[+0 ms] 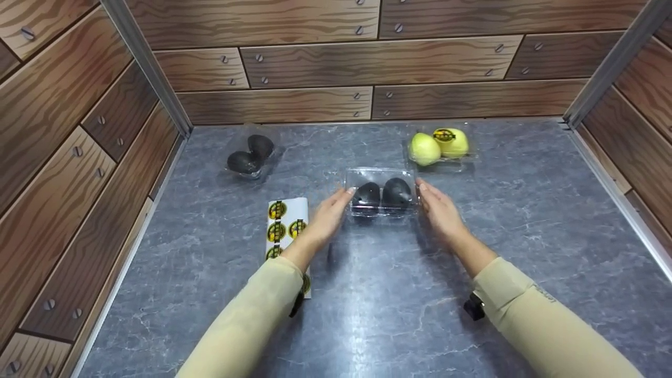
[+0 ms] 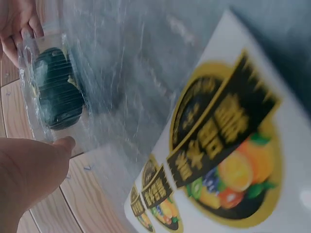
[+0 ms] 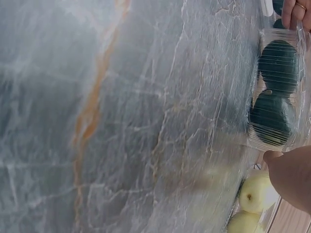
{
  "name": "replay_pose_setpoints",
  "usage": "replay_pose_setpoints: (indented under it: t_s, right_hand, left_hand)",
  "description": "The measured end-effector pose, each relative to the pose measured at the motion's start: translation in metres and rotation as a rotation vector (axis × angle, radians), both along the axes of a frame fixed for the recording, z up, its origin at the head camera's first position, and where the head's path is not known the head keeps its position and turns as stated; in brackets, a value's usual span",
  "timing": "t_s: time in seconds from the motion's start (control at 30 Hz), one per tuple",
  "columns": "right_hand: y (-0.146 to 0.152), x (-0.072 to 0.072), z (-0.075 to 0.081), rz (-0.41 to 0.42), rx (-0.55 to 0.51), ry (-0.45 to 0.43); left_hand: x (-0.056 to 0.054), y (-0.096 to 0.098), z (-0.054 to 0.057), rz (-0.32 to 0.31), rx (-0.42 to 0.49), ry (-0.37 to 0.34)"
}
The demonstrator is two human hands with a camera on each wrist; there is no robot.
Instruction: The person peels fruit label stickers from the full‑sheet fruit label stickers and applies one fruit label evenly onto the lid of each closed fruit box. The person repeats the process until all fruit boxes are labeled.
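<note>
Between the two hands is a clear plastic box (image 1: 382,211) with two dark avocados (image 1: 397,193) inside, its lid closed over them. My left hand (image 1: 329,212) touches the box's left end with fairly straight fingers, and its thumb shows near a corner in the left wrist view. Against the opposite end lies my right hand (image 1: 440,210), fingers extended along the side. The dark green avocados (image 3: 278,68) show through the ribbed plastic in the right wrist view. Beneath the left forearm lies a white sheet of round fruit stickers (image 1: 287,223), partly covered by the sleeve.
At the back left sits another clear box with two dark avocados (image 1: 244,162). A clear box at the back right holds two yellow-green fruits (image 1: 424,149), with a round sticker (image 1: 444,135) over it. Wood-patterned walls (image 1: 315,65) enclose the grey marbled table (image 1: 210,315).
</note>
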State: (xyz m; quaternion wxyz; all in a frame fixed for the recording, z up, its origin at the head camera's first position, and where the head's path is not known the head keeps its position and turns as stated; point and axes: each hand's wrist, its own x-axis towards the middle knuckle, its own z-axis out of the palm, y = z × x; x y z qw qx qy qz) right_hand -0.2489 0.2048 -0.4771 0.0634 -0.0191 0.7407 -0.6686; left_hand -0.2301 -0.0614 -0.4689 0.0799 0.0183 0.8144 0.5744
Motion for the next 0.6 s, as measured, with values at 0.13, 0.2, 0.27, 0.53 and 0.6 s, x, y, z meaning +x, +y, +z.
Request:
replay_pose_setpoints:
  t_s: [0.13, 0.2, 0.27, 0.53, 0.6]
  right_hand:
    - [0.003, 0.002, 0.0, 0.003, 0.034, 0.013]
    - [0.004, 0.004, 0.0, 0.007, 0.053, 0.021]
    - [0.005, 0.005, 0.0, 0.007, 0.065, 0.026]
    - [0.007, 0.012, -0.003, 0.01, 0.024, 0.03]
    - [0.007, 0.013, -0.003, 0.008, 0.027, 0.034]
  left_hand:
    - [0.008, 0.002, 0.0, -0.014, 0.005, -0.015]
    - [0.011, 0.002, 0.0, -0.018, 0.013, -0.012]
    - [0.015, 0.003, 0.0, -0.023, 0.019, -0.008]
    - [0.023, 0.004, -0.003, -0.029, 0.03, -0.025]
    - [0.024, 0.004, -0.003, -0.032, 0.024, -0.025]
